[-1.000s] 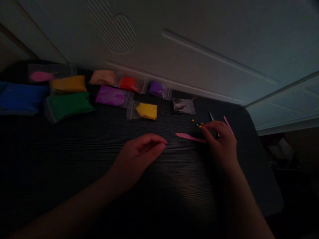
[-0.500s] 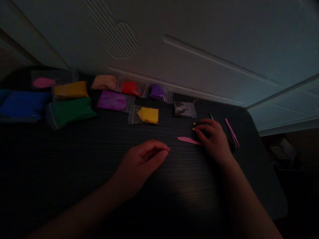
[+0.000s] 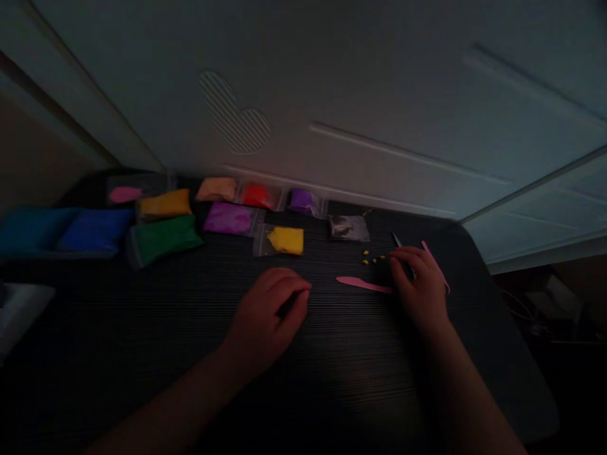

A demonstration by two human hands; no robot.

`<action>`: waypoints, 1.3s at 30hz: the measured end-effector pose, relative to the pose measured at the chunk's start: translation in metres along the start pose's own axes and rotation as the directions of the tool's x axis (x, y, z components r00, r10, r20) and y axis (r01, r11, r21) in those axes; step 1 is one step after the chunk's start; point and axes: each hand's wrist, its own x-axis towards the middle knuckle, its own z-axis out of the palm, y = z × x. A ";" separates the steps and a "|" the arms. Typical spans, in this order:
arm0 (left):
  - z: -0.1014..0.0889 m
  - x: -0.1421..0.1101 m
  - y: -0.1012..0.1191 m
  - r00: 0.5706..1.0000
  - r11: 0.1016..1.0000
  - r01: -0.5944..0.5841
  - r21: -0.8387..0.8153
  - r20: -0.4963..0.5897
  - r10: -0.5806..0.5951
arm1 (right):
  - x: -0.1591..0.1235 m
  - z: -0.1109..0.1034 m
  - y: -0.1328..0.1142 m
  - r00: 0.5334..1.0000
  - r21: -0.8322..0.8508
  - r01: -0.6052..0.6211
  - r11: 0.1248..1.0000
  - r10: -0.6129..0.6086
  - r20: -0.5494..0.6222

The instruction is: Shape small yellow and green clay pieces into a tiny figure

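My left hand (image 3: 270, 313) is held over the dark table left of centre, its thumb and fingertips pinched together. Anything between those tips is too small or dark to see. On the right, my right hand (image 3: 420, 284) rests near the table, thumb and index finger close together. Just left of its fingertips lie several tiny yellow-and-black pieces (image 3: 374, 260). A pink modelling knife (image 3: 363, 284) lies below them, its right end reaching to the hand. Partly behind the right hand are pink tweezers (image 3: 435, 262) and a thin metal-tipped tool (image 3: 396, 239).
Bags of coloured clay line the back: yellow (image 3: 287, 241), purple (image 3: 230, 218), green (image 3: 165, 240), blue (image 3: 97, 230), orange (image 3: 165, 205), red (image 3: 256, 196) and grey (image 3: 348, 228). A white panel (image 3: 355, 82) rises behind the table. A pale bag (image 3: 23, 309) shows at the left edge.
The view has tilted upward. My right hand has drawn rightward from the tiny pieces, leaving more of them visible. My left hand remains pinched in about the same place.
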 end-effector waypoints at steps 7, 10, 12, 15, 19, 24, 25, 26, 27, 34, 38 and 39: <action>-0.004 0.013 -0.016 1.000 0.801 0.009 0.599 -0.028 0.010 | -0.001 0.003 0.004 0.997 -0.061 -0.030 0.998 0.025 -0.074; -0.001 0.014 -0.021 1.000 0.754 0.001 0.657 0.009 -0.010 | -0.001 0.004 -0.001 0.998 -0.066 -0.016 0.998 0.012 -0.063; 0.000 0.014 -0.023 1.000 0.752 0.011 0.659 -0.002 -0.013 | -0.002 0.004 -0.007 0.998 -0.066 0.003 0.998 -0.007 -0.063; 0.000 0.014 -0.026 1.000 0.774 0.019 0.632 -0.026 -0.003 | -0.004 0.003 -0.016 0.996 -0.055 0.043 0.998 -0.048 -0.079; -0.001 0.017 -0.025 0.999 0.820 0.015 0.572 -0.051 0.017 | -0.007 0.001 -0.024 0.988 -0.030 0.104 0.994 -0.107 -0.110; -0.002 0.019 -0.016 0.996 0.838 0.059 0.543 -0.091 -0.011 | -0.013 -0.003 -0.031 0.976 -0.016 0.165 0.986 -0.165 -0.142; -0.001 0.018 -0.014 0.995 0.833 0.065 0.550 -0.098 -0.013 | -0.015 -0.003 -0.033 0.973 -0.016 0.175 0.984 -0.176 -0.148; -0.001 0.018 -0.012 0.995 0.828 0.069 0.556 -0.103 -0.014 | -0.016 -0.004 -0.034 0.970 -0.018 0.188 0.982 -0.188 -0.154; -0.001 0.016 -0.010 0.995 0.824 0.069 0.562 -0.103 -0.013 | -0.018 -0.004 -0.036 0.967 -0.020 0.201 0.979 -0.201 -0.158; -0.006 0.003 0.005 0.997 0.796 0.061 0.602 -0.068 -0.026 | -0.039 -0.009 -0.055 0.938 -0.046 0.299 0.953 -0.303 -0.171; -0.011 -0.006 0.018 0.995 0.763 0.102 0.638 -0.071 -0.074 | -0.054 -0.015 -0.065 0.933 -0.075 0.295 0.953 -0.304 -0.193; -0.012 -0.009 0.021 0.994 0.755 0.109 0.647 -0.072 -0.082 | -0.057 -0.017 -0.067 0.932 -0.083 0.291 0.953 -0.302 -0.198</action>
